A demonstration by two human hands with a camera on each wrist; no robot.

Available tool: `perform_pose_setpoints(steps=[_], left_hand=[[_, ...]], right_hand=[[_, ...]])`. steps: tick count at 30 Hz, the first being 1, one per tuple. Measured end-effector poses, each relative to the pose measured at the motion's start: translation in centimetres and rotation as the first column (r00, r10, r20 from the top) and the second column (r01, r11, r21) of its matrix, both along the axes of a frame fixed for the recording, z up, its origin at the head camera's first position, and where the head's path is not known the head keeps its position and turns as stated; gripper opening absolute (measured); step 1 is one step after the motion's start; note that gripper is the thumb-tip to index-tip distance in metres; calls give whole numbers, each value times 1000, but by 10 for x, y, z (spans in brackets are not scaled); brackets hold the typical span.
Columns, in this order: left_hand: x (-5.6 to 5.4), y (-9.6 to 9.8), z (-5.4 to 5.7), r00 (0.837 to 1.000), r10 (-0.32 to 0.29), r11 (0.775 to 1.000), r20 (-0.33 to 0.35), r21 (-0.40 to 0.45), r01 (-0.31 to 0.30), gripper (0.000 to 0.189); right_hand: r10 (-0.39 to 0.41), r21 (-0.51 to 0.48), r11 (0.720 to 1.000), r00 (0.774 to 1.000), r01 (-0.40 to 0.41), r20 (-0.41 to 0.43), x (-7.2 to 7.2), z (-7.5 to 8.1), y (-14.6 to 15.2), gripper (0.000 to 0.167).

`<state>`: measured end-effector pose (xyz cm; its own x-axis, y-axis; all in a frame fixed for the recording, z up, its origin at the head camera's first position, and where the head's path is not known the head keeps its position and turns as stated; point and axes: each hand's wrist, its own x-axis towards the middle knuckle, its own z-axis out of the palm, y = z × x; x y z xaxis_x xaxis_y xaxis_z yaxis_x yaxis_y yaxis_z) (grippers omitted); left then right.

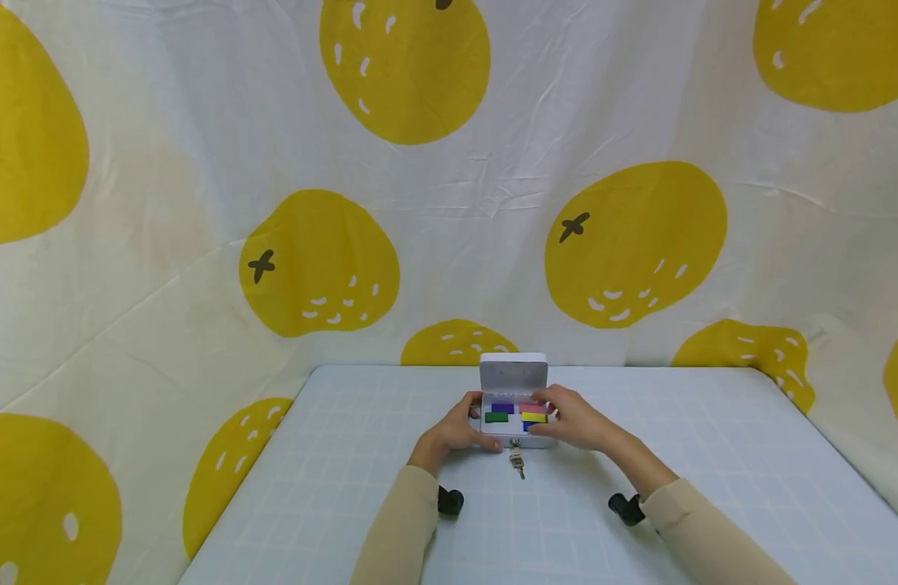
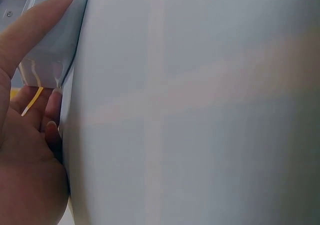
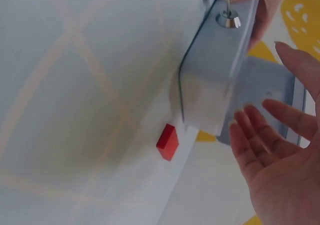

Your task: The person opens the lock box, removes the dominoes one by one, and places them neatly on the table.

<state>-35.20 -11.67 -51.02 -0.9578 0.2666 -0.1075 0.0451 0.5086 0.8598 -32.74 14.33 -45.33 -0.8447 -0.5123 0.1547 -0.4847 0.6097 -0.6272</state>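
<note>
A white metal cash box (image 1: 503, 441) stands with its lid (image 1: 513, 376) raised. Inside lie a green block (image 1: 496, 418), a purple block (image 1: 502, 409), a pink block (image 1: 531, 409), a yellow block (image 1: 534, 417) and a blue block (image 1: 527, 426). My left hand (image 1: 454, 426) grips the box's left side, thumb along the front wall and fingers round the side. Over the box's right side is my right hand (image 1: 576, 418), thumb and fingers spread apart around the yellow block's end; in the right wrist view nothing shows between them. Keys (image 1: 518, 463) hang from the front lock (image 3: 229, 19).
Beside the box's right wall a red block (image 3: 168, 142) lies on the table, mostly hidden by the right hand in the head view. The table (image 1: 551, 536) has a pale checked cover. Behind it hangs a curtain (image 1: 478, 268) with yellow fruit shapes.
</note>
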Motion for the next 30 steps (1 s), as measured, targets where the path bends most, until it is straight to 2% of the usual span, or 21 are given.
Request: perform_pose_setpoints(steps=[6, 13, 21, 30], left_hand=[[-1, -1, -1, 1000, -15, 1000, -15, 8, 15, 97], [-3, -1, 0, 1000, 1, 1000, -11, -10, -1, 98], [-2, -2, -2, 1000, -9, 1000, -16, -17, 8, 96], [-1, -2, -1, 1000, -13, 1000, -22, -12, 13, 94]], right_hand=[[40, -23, 999, 999, -40, 21, -2, -2, -11, 47], [33, -11, 999, 999, -33, 31, -3, -2, -23, 47], [28, 7, 1000, 999, -29, 44, -7, -7, -33, 49], [56, 23, 998, 998, -57, 23, -19, -19, -42, 38]])
